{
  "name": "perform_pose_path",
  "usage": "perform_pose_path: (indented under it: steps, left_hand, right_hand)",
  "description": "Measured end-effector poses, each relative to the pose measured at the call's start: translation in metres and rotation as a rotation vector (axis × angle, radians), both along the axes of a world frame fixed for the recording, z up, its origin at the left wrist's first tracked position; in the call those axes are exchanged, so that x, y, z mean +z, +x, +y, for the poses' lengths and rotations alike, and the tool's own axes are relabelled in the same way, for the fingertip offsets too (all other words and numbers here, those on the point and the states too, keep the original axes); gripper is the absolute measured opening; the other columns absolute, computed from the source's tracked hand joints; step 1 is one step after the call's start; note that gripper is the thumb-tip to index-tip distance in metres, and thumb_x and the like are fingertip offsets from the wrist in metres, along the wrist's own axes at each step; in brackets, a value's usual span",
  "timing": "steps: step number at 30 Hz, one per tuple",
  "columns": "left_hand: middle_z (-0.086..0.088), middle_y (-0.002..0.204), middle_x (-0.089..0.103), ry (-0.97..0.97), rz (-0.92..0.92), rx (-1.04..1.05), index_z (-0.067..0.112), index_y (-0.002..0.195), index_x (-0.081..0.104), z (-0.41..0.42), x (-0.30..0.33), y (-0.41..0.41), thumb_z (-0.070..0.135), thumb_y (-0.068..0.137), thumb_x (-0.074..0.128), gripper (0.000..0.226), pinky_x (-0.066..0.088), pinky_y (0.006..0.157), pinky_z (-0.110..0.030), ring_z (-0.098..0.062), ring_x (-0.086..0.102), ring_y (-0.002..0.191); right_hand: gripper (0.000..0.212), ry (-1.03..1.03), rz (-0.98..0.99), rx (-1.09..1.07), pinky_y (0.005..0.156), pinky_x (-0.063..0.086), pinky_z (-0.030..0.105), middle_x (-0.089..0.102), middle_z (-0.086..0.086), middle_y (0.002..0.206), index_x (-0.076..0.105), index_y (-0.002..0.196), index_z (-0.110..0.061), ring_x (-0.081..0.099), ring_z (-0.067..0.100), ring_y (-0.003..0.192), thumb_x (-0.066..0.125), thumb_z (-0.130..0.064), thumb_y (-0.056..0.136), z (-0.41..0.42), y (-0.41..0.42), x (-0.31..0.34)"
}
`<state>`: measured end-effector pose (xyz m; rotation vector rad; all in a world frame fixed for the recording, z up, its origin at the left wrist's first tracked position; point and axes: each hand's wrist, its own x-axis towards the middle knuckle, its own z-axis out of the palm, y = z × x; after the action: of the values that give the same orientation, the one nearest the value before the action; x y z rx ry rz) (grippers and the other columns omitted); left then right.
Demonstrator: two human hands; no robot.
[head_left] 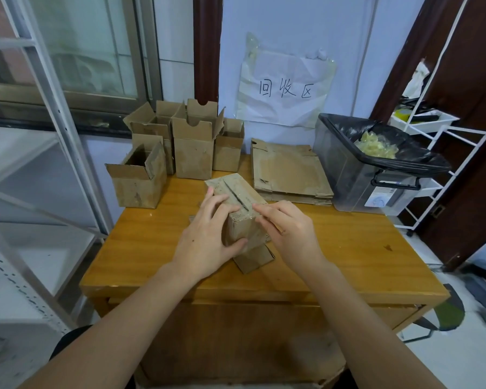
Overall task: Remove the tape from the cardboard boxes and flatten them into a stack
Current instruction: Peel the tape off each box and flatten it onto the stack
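- The left hand [208, 242] is gripping the cardboard box [237, 209] from its left side, and the right hand [288, 228] is pinching at the box's right top edge.
- The box is lying near the middle of the wooden table [348, 248], with bare tabletop showing around it.
- Behind the box, open boxes [177, 147] are standing to the left.
- Behind it to the right, a flattened stack [286, 169] is lying just beside a lined bin [357, 175].

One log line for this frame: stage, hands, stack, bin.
stage: peeling tape | left hand: grips box | right hand: pinches at box's top edge | stack: flat, behind box | bin: tape scraps inside
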<state>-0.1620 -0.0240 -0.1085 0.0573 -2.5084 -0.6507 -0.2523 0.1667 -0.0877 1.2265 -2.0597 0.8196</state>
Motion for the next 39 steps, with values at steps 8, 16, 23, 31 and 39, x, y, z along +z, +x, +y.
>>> perform_pose_path:
  steps: [8, 16, 23, 31, 39]
  left_hand:
    - [0.012, 0.161, 0.03, 0.013, -0.018, -0.075, 0.035, 0.139, 0.049, -0.013, 0.004, -0.001, 0.061, 0.085, 0.075, 0.066, 0.047, 0.111, -0.053, -0.011, 0.003, 0.159]
    - [0.012, 0.163, 0.03, 0.032, -0.04, -0.064, 0.033, 0.142, 0.049, -0.011, 0.008, 0.003, 0.057, 0.082, 0.078, 0.071, 0.04, 0.117, -0.05, -0.013, 0.005, 0.16]
    - [0.015, 0.162, 0.031, 0.002, -0.076, -0.055, 0.035, 0.139, 0.05, -0.012, 0.014, 0.002, 0.056, 0.08, 0.081, 0.069, 0.041, 0.115, -0.047, -0.01, 0.005, 0.159]
    - [0.015, 0.162, 0.031, 0.029, -0.07, -0.071, 0.035, 0.138, 0.051, -0.017, 0.012, 0.002, 0.054, 0.079, 0.082, 0.069, 0.044, 0.115, -0.05, -0.01, 0.008, 0.159]
    - [0.02, 0.162, 0.029, 0.07, -0.078, -0.126, 0.039, 0.136, 0.049, -0.025, 0.011, 0.003, 0.051, 0.079, 0.083, 0.068, 0.037, 0.117, -0.048, -0.003, 0.006, 0.157]
  right_hand:
    - [0.051, 0.078, -0.027, 0.023, 0.087, 0.056, 0.032, 0.071, 0.002, 0.109, 0.07, 0.126, -0.011, 0.063, 0.018, 0.103, 0.074, -0.038, 0.083, 0.002, 0.003, 0.004]
    - [0.043, 0.054, -0.115, -0.068, 0.086, 0.042, 0.029, 0.059, -0.015, 0.088, 0.07, 0.119, -0.024, 0.045, 0.005, 0.097, 0.082, -0.035, 0.079, -0.025, 0.015, 0.004]
    - [0.024, -0.029, -0.102, -0.018, 0.084, 0.05, 0.02, 0.068, -0.008, 0.09, 0.075, 0.106, -0.016, 0.059, 0.008, 0.093, 0.08, -0.006, 0.084, -0.015, 0.012, 0.003]
    - [0.044, -0.027, -0.09, -0.015, 0.08, 0.055, 0.026, 0.064, -0.003, 0.091, 0.068, 0.129, -0.009, 0.061, 0.009, 0.085, 0.074, 0.0, 0.087, -0.007, 0.009, 0.014]
    - [0.088, 0.08, -0.371, -0.058, 0.097, 0.041, 0.018, 0.066, -0.014, 0.117, 0.033, 0.155, -0.036, 0.053, 0.001, 0.113, 0.082, -0.037, 0.082, 0.004, 0.013, 0.026]
